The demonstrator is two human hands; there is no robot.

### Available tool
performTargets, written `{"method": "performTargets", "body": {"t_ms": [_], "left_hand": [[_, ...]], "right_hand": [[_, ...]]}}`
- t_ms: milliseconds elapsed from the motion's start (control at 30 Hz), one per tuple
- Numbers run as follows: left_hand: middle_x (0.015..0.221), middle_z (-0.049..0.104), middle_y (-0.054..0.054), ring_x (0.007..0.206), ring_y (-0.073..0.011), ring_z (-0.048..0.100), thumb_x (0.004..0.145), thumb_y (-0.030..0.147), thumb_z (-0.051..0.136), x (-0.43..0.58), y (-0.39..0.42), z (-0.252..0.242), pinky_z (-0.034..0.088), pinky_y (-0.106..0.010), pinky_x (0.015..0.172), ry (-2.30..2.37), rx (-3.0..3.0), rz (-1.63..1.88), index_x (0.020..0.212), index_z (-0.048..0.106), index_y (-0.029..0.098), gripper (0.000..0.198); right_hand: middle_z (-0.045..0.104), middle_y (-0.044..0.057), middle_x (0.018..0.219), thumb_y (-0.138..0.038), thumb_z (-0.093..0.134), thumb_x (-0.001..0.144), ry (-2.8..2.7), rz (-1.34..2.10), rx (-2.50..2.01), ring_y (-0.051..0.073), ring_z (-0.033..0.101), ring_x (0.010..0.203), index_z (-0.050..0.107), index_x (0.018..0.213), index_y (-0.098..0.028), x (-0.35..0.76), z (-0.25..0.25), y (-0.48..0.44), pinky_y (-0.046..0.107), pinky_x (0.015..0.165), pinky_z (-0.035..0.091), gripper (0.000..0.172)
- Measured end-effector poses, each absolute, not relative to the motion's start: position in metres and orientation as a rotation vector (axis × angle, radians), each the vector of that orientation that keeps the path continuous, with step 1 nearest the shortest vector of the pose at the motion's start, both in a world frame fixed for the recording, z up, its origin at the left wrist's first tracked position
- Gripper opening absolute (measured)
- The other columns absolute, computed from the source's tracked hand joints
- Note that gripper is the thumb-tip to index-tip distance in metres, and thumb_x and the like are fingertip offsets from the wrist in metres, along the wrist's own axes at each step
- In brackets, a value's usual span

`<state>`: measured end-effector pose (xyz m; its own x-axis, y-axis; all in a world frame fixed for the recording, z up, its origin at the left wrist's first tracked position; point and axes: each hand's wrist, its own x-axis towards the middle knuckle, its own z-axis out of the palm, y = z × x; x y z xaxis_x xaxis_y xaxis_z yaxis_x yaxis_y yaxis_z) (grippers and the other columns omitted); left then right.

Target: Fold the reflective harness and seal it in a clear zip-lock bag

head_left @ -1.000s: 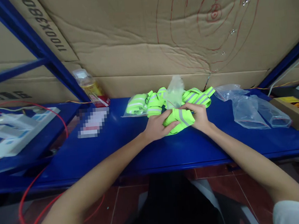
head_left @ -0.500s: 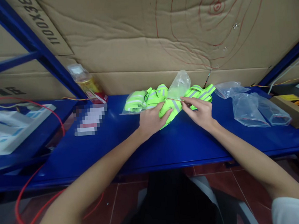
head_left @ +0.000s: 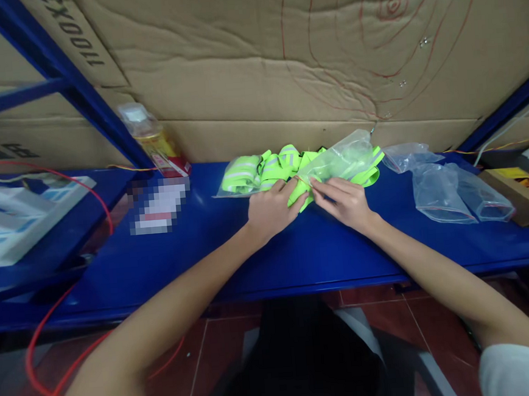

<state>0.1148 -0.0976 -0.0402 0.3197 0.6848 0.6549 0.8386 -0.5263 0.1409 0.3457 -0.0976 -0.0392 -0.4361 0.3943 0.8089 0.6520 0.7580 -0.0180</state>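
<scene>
My left hand [head_left: 271,211] is closed round a folded neon-green reflective strap [head_left: 297,193] with silver stripes. Close beside it, my right hand [head_left: 343,201] pinches the red-lined mouth of a clear zip bag [head_left: 344,154]. The bag's mouth lies against the strap, and its body slants up to the right over more green straps [head_left: 371,174]. How much of the strap is inside the bag I cannot tell. Left of my hands, another bundle of green strap [head_left: 243,174] sits in a clear bag, with loose strap beside it.
Several clear zip bags [head_left: 442,193] lie right on the blue table [head_left: 324,254], near an open cardboard box [head_left: 520,193]. A bottle [head_left: 154,139] and a blurred-out white item [head_left: 162,206] are at the left. Cardboard [head_left: 219,91] lines the back; a red hose [head_left: 42,362] hangs left.
The clear bag has swung from upright to slanting rightward over the straps. My right hand has shifted slightly left, closer to my left hand. The view has tilted a little.
</scene>
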Motion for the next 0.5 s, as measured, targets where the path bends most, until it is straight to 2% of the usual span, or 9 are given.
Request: {"method": "performTargets", "body": {"t_ms": [100, 167, 233, 333, 433, 500], "left_hand": [[0.122, 0.08, -0.013, 0.074, -0.0222, 0.076, 0.104, 0.055, 0.064, 0.117, -0.101, -0.039, 0.042, -0.032, 0.054, -1.35, -2.391, -0.994, 0.136, 0.079, 0.024, 0.047], [0.128, 0.079, -0.011, 0.082, -0.0222, 0.078, 0.103, 0.047, 0.066, 0.118, -0.1, -0.039, 0.048, -0.031, 0.058, -1.383, -2.407, -1.052, 0.134, 0.079, 0.023, 0.041], [0.13, 0.081, -0.01, 0.095, -0.0251, 0.081, 0.103, 0.042, 0.068, 0.117, -0.096, -0.039, 0.055, -0.032, 0.066, -1.441, -2.447, -1.143, 0.13, 0.08, 0.022, 0.036], [0.121, 0.085, -0.006, 0.105, -0.0285, 0.082, 0.103, 0.042, 0.069, 0.112, -0.087, -0.038, 0.064, -0.037, 0.08, -1.492, -2.535, -1.266, 0.129, 0.081, 0.023, 0.034], [0.136, 0.081, -0.009, 0.122, -0.0299, 0.08, 0.101, 0.043, 0.074, 0.108, -0.081, -0.039, 0.066, -0.042, 0.097, -1.428, -2.585, -1.383, 0.132, 0.08, 0.022, 0.038], [0.143, 0.078, -0.01, 0.129, -0.0303, 0.077, 0.099, 0.042, 0.077, 0.107, -0.078, -0.04, 0.065, -0.043, 0.103, -1.376, -2.619, -1.409, 0.132, 0.081, 0.021, 0.039]], "right_hand": [[0.079, 0.003, 0.086, -0.028, 0.065, 0.108, -2.104, -0.299, -0.789, 0.019, 0.074, 0.077, 0.083, 0.133, -0.029, 0.341, -0.042, -0.1, 0.036, 0.076, 0.067, 0.031], [0.078, 0.002, 0.084, -0.029, 0.066, 0.107, -2.083, -0.232, -0.774, 0.019, 0.073, 0.073, 0.083, 0.132, -0.029, 0.337, -0.041, -0.101, 0.036, 0.073, 0.066, 0.03], [0.08, 0.002, 0.087, -0.03, 0.067, 0.107, -2.058, -0.127, -0.751, 0.018, 0.074, 0.073, 0.082, 0.133, -0.03, 0.333, -0.039, -0.103, 0.037, 0.074, 0.067, 0.031], [0.084, 0.003, 0.098, -0.033, 0.067, 0.107, -2.03, 0.028, -0.725, 0.02, 0.078, 0.082, 0.082, 0.132, -0.028, 0.33, -0.034, -0.104, 0.039, 0.083, 0.068, 0.029], [0.084, 0.004, 0.096, -0.035, 0.068, 0.106, -1.969, 0.095, -0.764, 0.02, 0.078, 0.08, 0.084, 0.12, -0.026, 0.33, -0.031, -0.104, 0.038, 0.08, 0.067, 0.023], [0.084, 0.003, 0.091, -0.035, 0.069, 0.105, -1.937, 0.117, -0.767, 0.018, 0.077, 0.076, 0.084, 0.114, -0.025, 0.33, -0.03, -0.104, 0.035, 0.076, 0.066, 0.02]]}}
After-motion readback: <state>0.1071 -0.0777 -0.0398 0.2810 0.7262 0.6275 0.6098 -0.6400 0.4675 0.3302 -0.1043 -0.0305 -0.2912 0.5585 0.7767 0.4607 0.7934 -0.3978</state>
